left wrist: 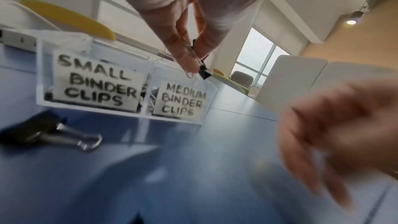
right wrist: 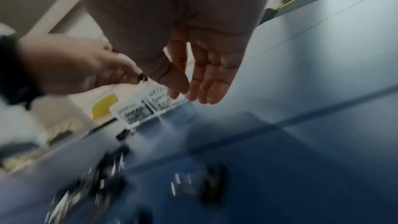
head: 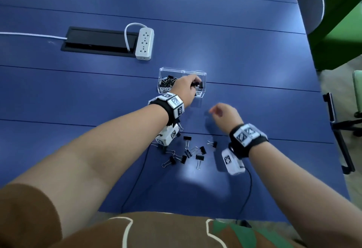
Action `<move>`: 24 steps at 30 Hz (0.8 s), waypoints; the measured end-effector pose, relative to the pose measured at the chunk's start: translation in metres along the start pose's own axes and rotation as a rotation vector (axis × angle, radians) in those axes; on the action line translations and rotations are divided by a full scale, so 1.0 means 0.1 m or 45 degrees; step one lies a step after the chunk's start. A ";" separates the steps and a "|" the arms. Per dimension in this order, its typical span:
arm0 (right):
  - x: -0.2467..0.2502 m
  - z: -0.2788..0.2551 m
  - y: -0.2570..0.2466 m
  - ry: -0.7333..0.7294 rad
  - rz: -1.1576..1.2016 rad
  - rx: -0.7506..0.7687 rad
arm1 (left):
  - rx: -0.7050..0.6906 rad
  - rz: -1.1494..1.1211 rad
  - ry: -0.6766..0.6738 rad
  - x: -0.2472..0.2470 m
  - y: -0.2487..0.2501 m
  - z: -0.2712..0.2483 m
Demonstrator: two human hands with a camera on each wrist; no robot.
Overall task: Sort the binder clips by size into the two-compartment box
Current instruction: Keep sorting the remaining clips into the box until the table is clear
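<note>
A clear two-compartment box (head: 183, 70) stands on the blue table; its left half is labelled small binder clips (left wrist: 96, 84), its right half medium binder clips (left wrist: 183, 101). Both halves hold black clips. My left hand (head: 193, 84) is over the right, medium compartment and pinches a black binder clip (left wrist: 202, 72) by its wire handle, just above the box rim. My right hand (head: 212, 111) hovers blurred in front of the box to the right, its fingers (right wrist: 211, 81) relaxed and holding nothing. Several loose black clips (head: 186, 151) lie in a pile near me between my wrists.
A white power strip (head: 144, 44) and a black cable hatch (head: 98, 42) lie at the back left. The table's right edge (head: 321, 91) has a black chair arm (head: 333, 114) beside it. One loose clip (left wrist: 53, 132) lies just in front of the box.
</note>
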State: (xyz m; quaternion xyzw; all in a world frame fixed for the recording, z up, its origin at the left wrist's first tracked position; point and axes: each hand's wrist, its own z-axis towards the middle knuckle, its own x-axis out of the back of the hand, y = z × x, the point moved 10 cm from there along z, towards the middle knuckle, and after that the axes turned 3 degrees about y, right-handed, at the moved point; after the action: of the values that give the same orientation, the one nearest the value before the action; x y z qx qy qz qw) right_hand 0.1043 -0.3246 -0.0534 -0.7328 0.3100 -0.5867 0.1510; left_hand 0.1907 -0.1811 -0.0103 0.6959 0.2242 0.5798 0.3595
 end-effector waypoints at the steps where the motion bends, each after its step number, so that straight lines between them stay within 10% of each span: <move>1: -0.14 -0.15 0.09 -0.112 -0.042 0.002 | -0.016 0.010 0.011 0.01 0.05 0.08; 16: -0.46 -0.72 0.42 -0.209 -0.007 0.023 | -0.186 0.268 -0.043 -0.14 0.08 -0.01; 24: -0.43 -0.74 0.45 -0.113 0.205 -0.161 | -0.292 0.456 -0.654 -0.69 -0.34 -1.17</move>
State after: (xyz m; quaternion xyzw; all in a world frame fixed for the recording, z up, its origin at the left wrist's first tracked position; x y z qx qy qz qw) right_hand 0.0162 -0.3217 -0.0931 -0.7389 0.3971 -0.5189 0.1646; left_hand 0.0656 -0.1820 -0.0726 0.8027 -0.0663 0.4610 0.3724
